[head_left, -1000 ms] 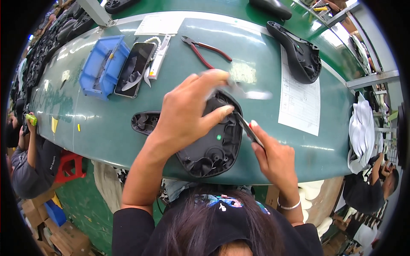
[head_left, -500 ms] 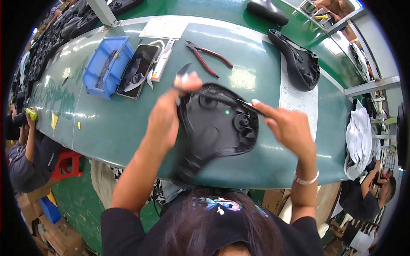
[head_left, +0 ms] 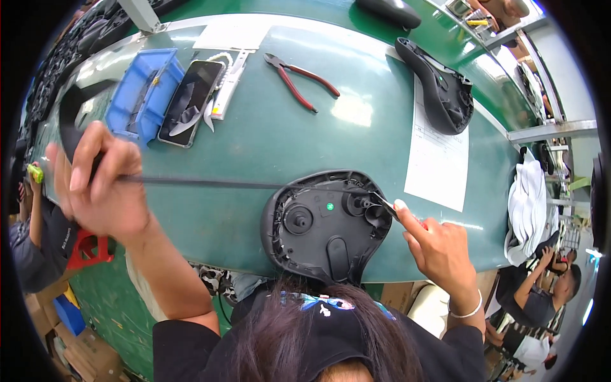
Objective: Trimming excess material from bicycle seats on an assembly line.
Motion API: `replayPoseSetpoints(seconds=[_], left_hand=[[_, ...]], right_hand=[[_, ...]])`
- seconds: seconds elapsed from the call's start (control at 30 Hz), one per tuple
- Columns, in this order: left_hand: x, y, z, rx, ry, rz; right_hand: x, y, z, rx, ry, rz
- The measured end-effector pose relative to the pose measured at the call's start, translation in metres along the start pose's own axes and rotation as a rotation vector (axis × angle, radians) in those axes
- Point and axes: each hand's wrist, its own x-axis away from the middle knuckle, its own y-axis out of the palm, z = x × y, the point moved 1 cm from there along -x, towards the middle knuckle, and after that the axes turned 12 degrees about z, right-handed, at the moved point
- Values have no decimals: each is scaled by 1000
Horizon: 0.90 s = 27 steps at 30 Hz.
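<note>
A black bicycle saddle (head_left: 305, 245) lies underside up near the table's front edge, its inside with round bosses and a green dot showing. Stretched taut from its rim to the left is a narrow black strip (head_left: 203, 183). My left hand (head_left: 105, 184), somewhat blurred, is closed round that strip, and a loop of black material rises above the fist. My right hand (head_left: 442, 254) grips a slim knife-like tool (head_left: 386, 207) with a bit of red showing at the fingers. Its metal tip touches the saddle's right rim; most of the handle is hidden.
Red-handled pliers (head_left: 302, 83) lie beyond the saddle. A blue bin (head_left: 130, 105), a phone (head_left: 191, 102) and a white box cutter or ruler-like piece (head_left: 229, 86) sit at far left. Another saddle (head_left: 439, 89) rests by a paper sheet (head_left: 436, 159) at right.
My left hand has left the saddle's edge and swung far left, drawing the strip out straight. The saddle has turned and come to rest lower. My right hand keeps the tool at the rim.
</note>
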Motion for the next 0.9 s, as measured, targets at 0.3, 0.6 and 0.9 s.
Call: replayPoseSetpoints(seconds=[0.3,0.6,0.9], left_hand=[[6,19,-173,-1079,-42,-921],[-6,76,-175,-663,-456,254],[25,69,-144,-890,-86,-30]], right_hand=[[-6,8,26,-207,62,-46],[56,27,-16,-357,365,44],[65,13,-29,-547,402,152]])
